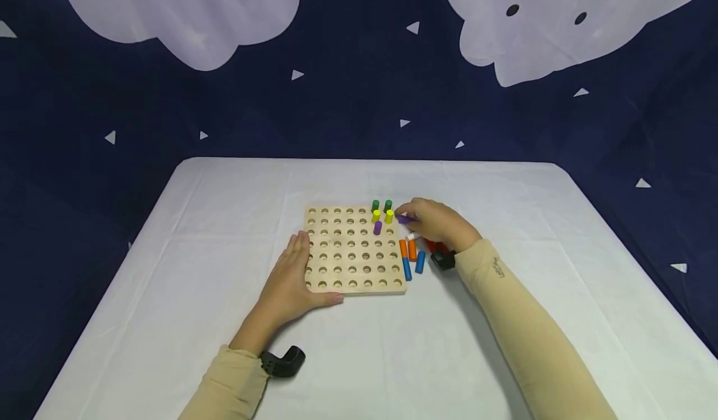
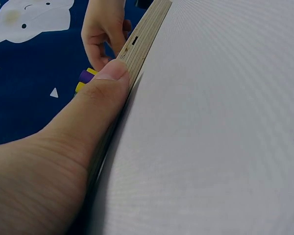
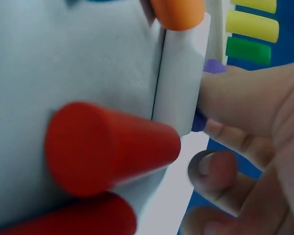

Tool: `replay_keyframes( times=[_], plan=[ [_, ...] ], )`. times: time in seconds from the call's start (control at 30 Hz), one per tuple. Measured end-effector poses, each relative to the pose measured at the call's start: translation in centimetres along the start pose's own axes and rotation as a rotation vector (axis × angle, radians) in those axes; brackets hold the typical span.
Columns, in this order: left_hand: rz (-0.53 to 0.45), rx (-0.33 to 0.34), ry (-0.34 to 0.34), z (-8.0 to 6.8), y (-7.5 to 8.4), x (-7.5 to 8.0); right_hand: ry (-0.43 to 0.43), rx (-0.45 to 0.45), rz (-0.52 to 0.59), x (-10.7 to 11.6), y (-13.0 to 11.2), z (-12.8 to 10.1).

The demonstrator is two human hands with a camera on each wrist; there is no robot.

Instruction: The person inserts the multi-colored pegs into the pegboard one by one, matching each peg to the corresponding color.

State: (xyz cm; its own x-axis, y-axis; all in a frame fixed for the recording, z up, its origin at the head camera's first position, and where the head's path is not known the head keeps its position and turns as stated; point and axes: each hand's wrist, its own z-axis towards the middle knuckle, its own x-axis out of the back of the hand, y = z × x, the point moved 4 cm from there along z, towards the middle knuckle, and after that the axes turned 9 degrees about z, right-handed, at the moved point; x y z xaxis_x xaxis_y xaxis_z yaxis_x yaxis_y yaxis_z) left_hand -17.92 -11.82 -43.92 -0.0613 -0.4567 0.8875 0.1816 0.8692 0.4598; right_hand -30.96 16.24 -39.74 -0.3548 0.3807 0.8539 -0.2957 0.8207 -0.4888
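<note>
Near the middle of the head view, a wooden peg board (image 1: 353,248) lies flat on the white counter (image 1: 505,345). The left hand (image 1: 291,283) rests on the board's lower left corner with its fingers straight and close together; in the left wrist view the thumb (image 2: 105,83) presses against the board's edge.

The right hand (image 1: 437,224) is at the upper right corner of the board and pinches a purple peg (image 1: 404,219) between thumb and fingertips. The peg's long axis lies almost level, pointing left toward the board, not upright like the pegs already standing. It is just right of two yellow pegs (image 1: 382,216), with two green pegs (image 1: 381,205) behind them and another purple peg (image 1: 378,227) standing below.

The right hand is clearly the nearer one to the empty holes in that corner. Loose orange (image 1: 407,248), blue (image 1: 413,265) and red pegs (image 3: 103,147) lie on the counter under its wrist.
</note>
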Motion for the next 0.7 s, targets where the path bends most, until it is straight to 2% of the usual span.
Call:
replay_keyframes(
  times=[0.1,0.27,0.4,0.5,0.7],
  plan=[
    [0.002,-0.003,0.000,0.0,0.1,0.1,0.057,0.019,0.058,0.3,0.1,-0.5],
    [-0.003,-0.001,0.001,-0.2,0.1,0.1,0.178,0.064,0.239,0.5,0.0,-1.6],
    [-0.010,0.004,0.005,-0.4,0.1,0.1,0.216,0.088,0.337,0.2,-0.5,-2.2],
    [-0.009,0.003,0.008,-0.4,0.0,0.1,0.216,0.088,0.358,-0.3,-1.0,-2.5],
    [-0.006,-0.007,0.016,-0.4,0.2,0.0,0.238,0.109,0.305,-1.0,-1.4,-2.5]
  ],
)
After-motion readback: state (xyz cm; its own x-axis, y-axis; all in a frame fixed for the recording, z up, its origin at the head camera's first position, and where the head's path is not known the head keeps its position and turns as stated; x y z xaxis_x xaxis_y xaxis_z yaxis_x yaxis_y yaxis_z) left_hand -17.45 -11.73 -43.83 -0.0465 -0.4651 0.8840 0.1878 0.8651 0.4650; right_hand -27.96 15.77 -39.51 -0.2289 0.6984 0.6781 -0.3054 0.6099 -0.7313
